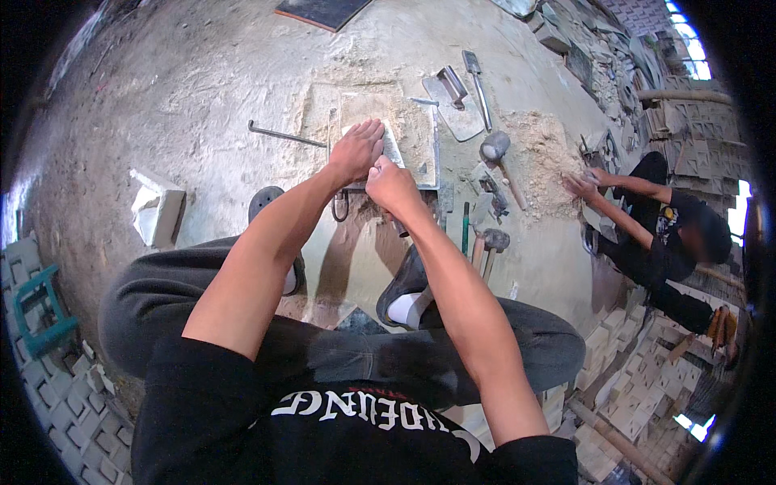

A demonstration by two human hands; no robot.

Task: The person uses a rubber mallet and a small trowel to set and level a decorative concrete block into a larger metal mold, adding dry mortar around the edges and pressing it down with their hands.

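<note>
My left hand (360, 152) lies flat with its fingers stretched out, pressing on a pale, narrow trowel blade (392, 144). Just to its right, my right hand (394, 187) is closed in a fist round what looks like the trowel's handle; a dark handle end (402, 229) shows below it. Both hands are over a shallow square frame (437, 153) that holds a layer of crumbly, sandy material (414, 129). A thin metal rod with a bent end (287, 134) reaches the frame from the left. Much of the blade is hidden under my hands.
Right of the frame lie a flat trowel (461, 117), a long-handled tool (478, 89), a mallet (495, 146) and hammers (495, 240). Farther right, a co-worker's hands (590, 184) touch a crumbly heap (540, 158). A white block (158, 208) and teal plastic stool (42, 311) stand left.
</note>
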